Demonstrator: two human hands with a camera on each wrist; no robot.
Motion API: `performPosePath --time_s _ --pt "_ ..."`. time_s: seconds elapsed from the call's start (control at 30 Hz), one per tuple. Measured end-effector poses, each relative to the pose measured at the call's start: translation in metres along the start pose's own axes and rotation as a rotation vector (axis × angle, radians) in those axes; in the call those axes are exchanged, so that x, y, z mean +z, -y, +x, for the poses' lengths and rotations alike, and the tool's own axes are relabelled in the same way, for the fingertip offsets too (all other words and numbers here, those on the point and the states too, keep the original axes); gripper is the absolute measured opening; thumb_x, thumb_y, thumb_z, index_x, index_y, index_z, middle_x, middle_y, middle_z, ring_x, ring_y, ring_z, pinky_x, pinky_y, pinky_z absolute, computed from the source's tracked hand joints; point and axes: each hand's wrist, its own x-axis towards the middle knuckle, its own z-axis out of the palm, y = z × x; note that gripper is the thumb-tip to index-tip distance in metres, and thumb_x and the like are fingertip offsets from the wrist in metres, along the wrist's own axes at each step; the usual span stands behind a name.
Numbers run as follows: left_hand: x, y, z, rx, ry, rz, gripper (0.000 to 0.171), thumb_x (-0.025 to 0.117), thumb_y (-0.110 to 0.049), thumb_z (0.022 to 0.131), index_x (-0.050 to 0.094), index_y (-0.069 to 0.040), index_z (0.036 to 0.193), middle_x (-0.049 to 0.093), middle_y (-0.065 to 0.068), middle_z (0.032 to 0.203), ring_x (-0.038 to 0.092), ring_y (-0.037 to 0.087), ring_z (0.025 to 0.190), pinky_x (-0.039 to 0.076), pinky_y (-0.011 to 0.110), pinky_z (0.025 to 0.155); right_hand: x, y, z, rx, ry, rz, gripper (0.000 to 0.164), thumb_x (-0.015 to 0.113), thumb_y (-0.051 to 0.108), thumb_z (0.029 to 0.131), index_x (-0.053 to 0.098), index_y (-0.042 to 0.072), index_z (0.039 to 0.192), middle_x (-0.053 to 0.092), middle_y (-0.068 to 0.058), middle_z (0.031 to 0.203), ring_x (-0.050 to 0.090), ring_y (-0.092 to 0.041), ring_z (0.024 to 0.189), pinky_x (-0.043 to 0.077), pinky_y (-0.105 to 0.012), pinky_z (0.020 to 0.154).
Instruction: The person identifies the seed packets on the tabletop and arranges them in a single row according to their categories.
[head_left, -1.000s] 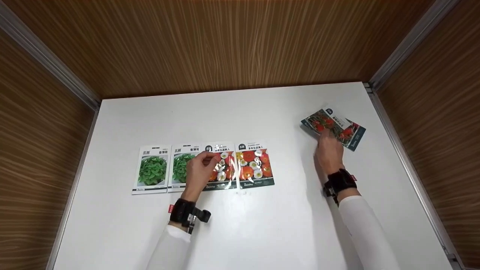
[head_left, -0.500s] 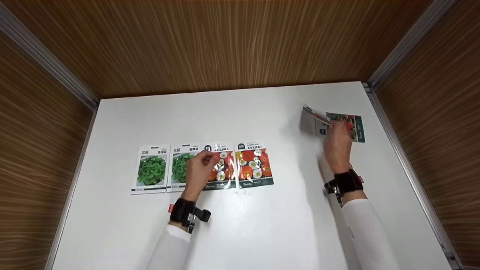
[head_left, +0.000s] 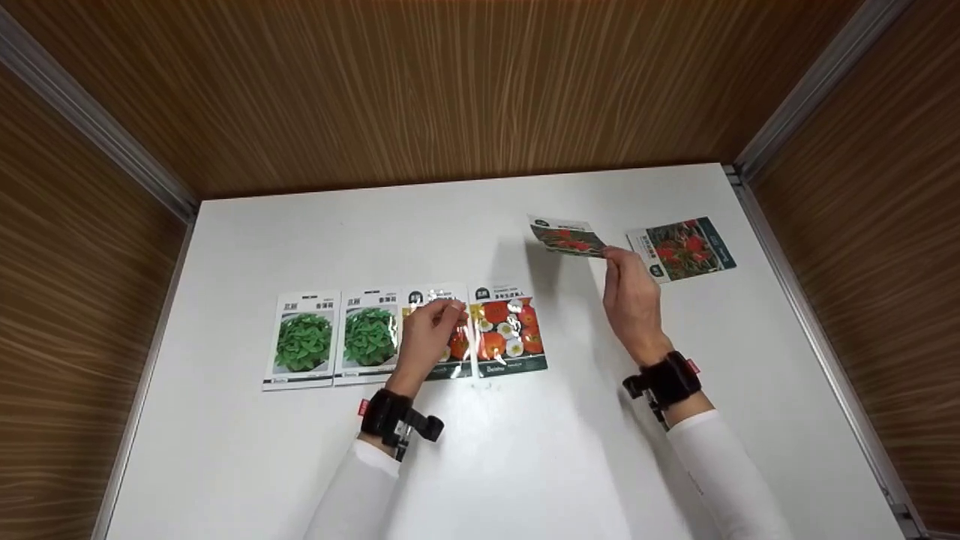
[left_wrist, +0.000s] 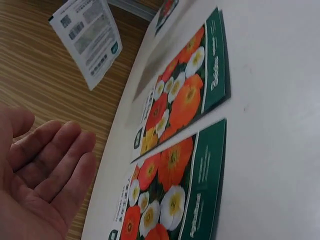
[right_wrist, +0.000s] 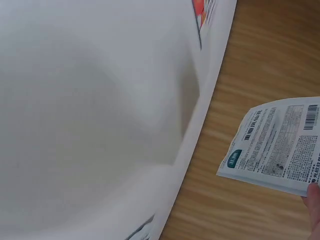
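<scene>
A: Right hand (head_left: 634, 304)?

B: Thumb and fingers pinch the held packet (head_left: 566, 238) at its right end, near a corner. Red print up. It's clear of the table (head_left: 525, 457), left of the far packet (head_left: 679, 251), beyond the row.

A: Left hand (head_left: 424, 337)?

B: Fingers loosely bent, nothing in them. Over the left flower packet (head_left: 459, 349); contact hard to judge.

A: What could go wrong?

B: A slip or a twist, I'd say. Hold is at one end only, packet is thin, the rest unsupported; it looks bowed in the right wrist view. Lowered like that, the free edge might land first, or catch the right flower packet (head_left: 511, 337) if brought in low.

A: Left side?

B: A dropped fingertip could drag the left flower packet askew. Neighbours lie just beside it, so they might shift too.

A: Containers?

B: The packets themselves. Row runs left leaf packet (head_left: 303, 341), right leaf packet (head_left: 370, 336), then the flower pair, all tops away from the person. Far packet lies sideways, apart. Prints hint at seed; contents hidden, fill can't be told.
</scene>
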Motion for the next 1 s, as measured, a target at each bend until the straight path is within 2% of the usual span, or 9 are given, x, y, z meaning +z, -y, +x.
performPosePath --time_s 0.1,0.23,0.4,0.57,0.67,0.77,0.83,0.9,1.0 --pt "0.009 -0.005 0.003 -0.050 0.066 -0.162 0.034 0.052 -0.019 0.110 0.069 0.009 0.120 0.073 0.025 0.110 0.073 0.039 0.103 0.060 0.038 0.088 0.005 0.015 -0.004 -0.069 0.027 0.037 0.014 0.062 -0.010 0.098 0.061 -0.009 0.112 0.067 -0.022 0.112 0.070 -0.035 0.104 0.059 -0.046 0.085" --pt "0.017 -0.010 0.006 -0.167 0.138 -0.393 0.045 0.045 -0.026 0.113 0.060 0.012 0.131 0.068 0.030 0.123 0.069 0.041 0.112 0.057 0.042 0.096 0.011 0.033 -0.010 -0.152 0.070 0.080 0.016 0.063 -0.012 0.097 0.060 -0.008 0.112 0.068 -0.022 0.116 0.069 -0.034 0.107 0.058 -0.044 0.088" --pt "0.021 -0.016 0.008 -0.293 0.142 -0.533 0.046 0.047 -0.032 0.112 0.060 0.008 0.133 0.071 0.025 0.119 0.072 0.033 0.109 0.057 0.041 0.096 0.016 0.049 -0.018 -0.238 0.129 0.111 0.021 0.066 -0.014 0.093 0.060 -0.007 0.112 0.067 -0.021 0.119 0.068 -0.033 0.110 0.058 -0.042 0.091" --pt "0.023 -0.018 0.010 -0.344 0.087 -0.579 0.034 0.051 -0.020 0.110 0.061 0.009 0.125 0.071 0.013 0.100 0.074 0.028 0.095 0.057 0.046 0.096 0.017 0.058 -0.022 -0.288 0.180 0.116 0.030 0.070 -0.016 0.088 0.059 -0.006 0.114 0.066 -0.021 0.123 0.067 -0.033 0.115 0.056 -0.042 0.097" --pt "0.023 -0.017 0.010 -0.355 0.067 -0.602 0.033 0.051 -0.013 0.109 0.058 0.011 0.130 0.065 0.009 0.097 0.072 0.022 0.088 0.056 0.048 0.097 0.018 0.059 -0.025 -0.309 0.207 0.118 0.026 0.067 -0.013 0.093 0.059 -0.006 0.116 0.065 -0.021 0.123 0.066 -0.033 0.118 0.054 -0.042 0.100" --pt "0.022 -0.016 0.010 -0.363 0.047 -0.606 0.039 0.053 -0.011 0.108 0.053 0.011 0.139 0.066 0.011 0.103 0.070 0.018 0.087 0.057 0.043 0.095 0.018 0.058 -0.028 -0.329 0.232 0.122 0.015 0.059 -0.005 0.101 0.059 -0.006 0.116 0.065 -0.021 0.123 0.065 -0.034 0.120 0.053 -0.042 0.101" --pt "0.022 -0.015 0.010 -0.363 0.031 -0.594 0.042 0.054 -0.010 0.107 0.050 0.011 0.144 0.067 0.014 0.110 0.070 0.016 0.088 0.059 0.037 0.091 0.018 0.058 -0.030 -0.336 0.247 0.129 0.013 0.054 0.000 0.106 0.059 -0.006 0.116 0.065 -0.020 0.124 0.064 -0.034 0.121 0.053 -0.042 0.102" --pt "0.022 -0.014 0.011 -0.357 0.015 -0.574 0.043 0.056 -0.008 0.106 0.050 0.011 0.144 0.068 0.018 0.118 0.071 0.016 0.091 0.060 0.032 0.086 0.018 0.057 -0.032 -0.342 0.261 0.132 0.014 0.052 0.003 0.107 0.060 -0.005 0.115 0.065 -0.020 0.124 0.064 -0.033 0.122 0.052 -0.042 0.103" --pt "0.022 -0.013 0.012 -0.346 -0.012 -0.548 0.041 0.058 -0.005 0.104 0.054 0.012 0.141 0.068 0.021 0.123 0.071 0.016 0.092 0.060 0.030 0.084 0.019 0.055 -0.034 -0.353 0.278 0.130 0.014 0.054 0.003 0.107 0.061 -0.005 0.116 0.065 -0.019 0.126 0.063 -0.033 0.124 0.052 -0.041 0.103"
